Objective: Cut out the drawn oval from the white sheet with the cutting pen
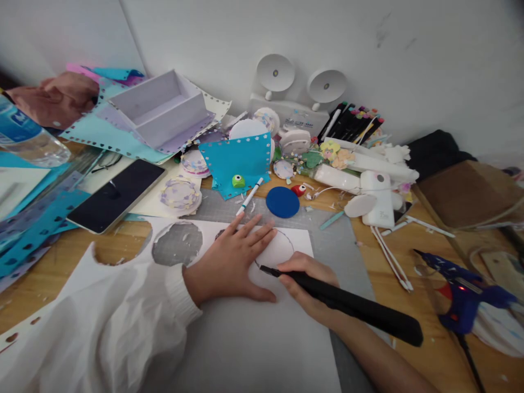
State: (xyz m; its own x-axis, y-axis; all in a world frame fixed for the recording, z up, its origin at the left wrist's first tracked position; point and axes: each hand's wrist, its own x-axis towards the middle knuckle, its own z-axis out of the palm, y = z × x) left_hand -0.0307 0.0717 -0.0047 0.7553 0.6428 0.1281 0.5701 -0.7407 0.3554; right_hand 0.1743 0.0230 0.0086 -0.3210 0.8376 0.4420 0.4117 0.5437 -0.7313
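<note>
My left hand point(233, 259) lies flat with fingers spread on a white sheet point(262, 344), pressing beside and over part of a circle outline point(282, 245). My right hand point(311, 281) grips a long black cutter point(356, 311), its fingers wrapped round the front end. The cutter's tip touches the lower left of the outline. To the left in the sheet is a round cut-out hole point(178, 243) with small scraps in it. A grey cutting mat point(339, 262) shows beneath the sheet. Just beyond my hands lie a blue disc point(282, 202) and a white marker point(249, 196).
A blue glue gun point(462, 295) with a red light stands at the right. A phone point(117, 194), a lilac divided box point(164, 106) and a water bottle point(28, 134) are at the left. Paper decorations, a white power bank point(376, 199) and several markers point(352, 123) crowd the back.
</note>
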